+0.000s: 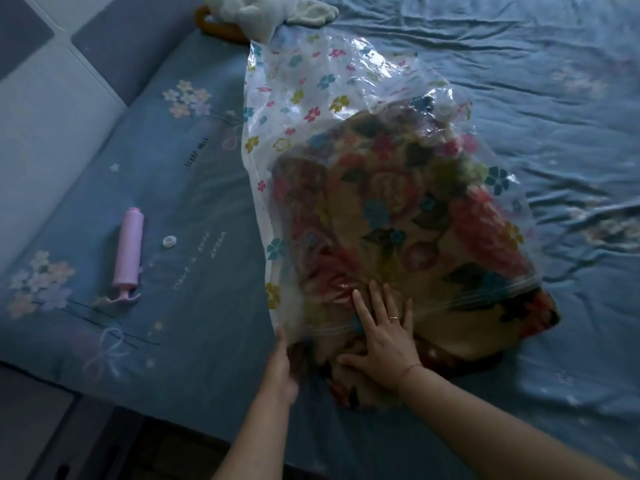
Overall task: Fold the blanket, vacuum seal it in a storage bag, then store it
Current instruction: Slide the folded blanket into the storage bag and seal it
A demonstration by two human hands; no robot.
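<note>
Blanket: your folded floral blanket (pixel 398 216) lies mostly inside the storage bag (pixel 311 84); its near end sticks out of the bag's mouth onto the bed (pixel 554 98).
Bag: the mouth faces you, the closed end points away from you, with slack unfilled plastic beyond the blanket.
Right hand: your right hand (pixel 382 336) lies flat on the blanket at the bag's mouth, fingers (pixel 375 299) straight and spread.
Left hand: your left hand (pixel 282 362) holds the bag's left mouth edge; you cannot tell how its fingers lie.
Pump: the pink hand pump (pixel 127 252) lies left of the bag, well apart, a small white cap (pixel 169 241) just beside it.
Open room: bare sheet lies right of the bag; a white plush toy (pixel 249 12) sits beyond the bag's far end.
</note>
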